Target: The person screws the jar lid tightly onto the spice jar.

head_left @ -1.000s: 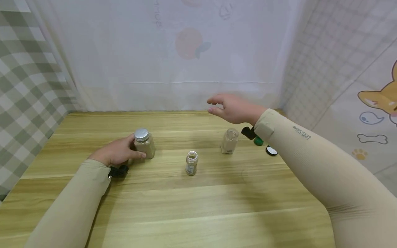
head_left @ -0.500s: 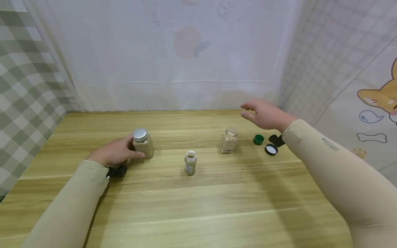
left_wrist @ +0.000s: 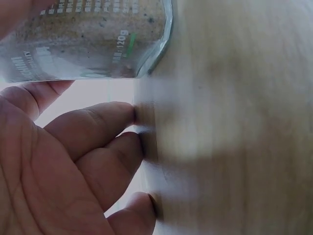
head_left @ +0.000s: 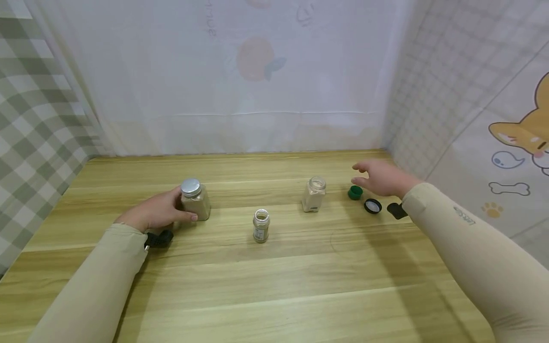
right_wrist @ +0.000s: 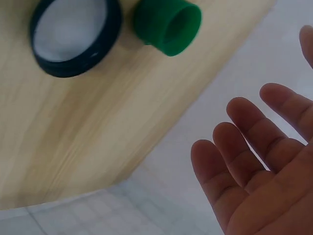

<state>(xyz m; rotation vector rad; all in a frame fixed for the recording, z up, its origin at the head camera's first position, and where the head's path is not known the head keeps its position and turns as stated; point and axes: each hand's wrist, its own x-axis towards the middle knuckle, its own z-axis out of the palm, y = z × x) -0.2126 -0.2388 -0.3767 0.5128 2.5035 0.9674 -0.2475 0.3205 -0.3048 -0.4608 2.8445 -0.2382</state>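
Observation:
At the left, my left hand point(head_left: 155, 209) holds a square glass spice jar point(head_left: 196, 205) with a silver lid, between thumb and forefinger. The jar stands upright on the table, filled with a beige-brown seasoning. In the left wrist view its printed label point(left_wrist: 88, 44) shows, and the other fingers point(left_wrist: 115, 161) reach down to the tabletop beside it. My right hand point(head_left: 381, 178) hovers with fingers spread and holds nothing. Just below it lie a small green cap point(head_left: 355, 192) and a black lid point(head_left: 372, 206) with a white inside; both are also in the right wrist view.
A small lidless glass bottle point(head_left: 260, 226) stands near the middle of the wooden table point(head_left: 257, 295). Right of it is a lidless square jar point(head_left: 314, 194) of pale powder. A white curtain point(head_left: 180, 85) hangs behind, and a printed sheet point(head_left: 484, 143) borders the right side.
My right hand has moved right, past the open square jar, and then lower towards the green cap and black lid. The left hand keeps its hold on the silver-lidded jar.

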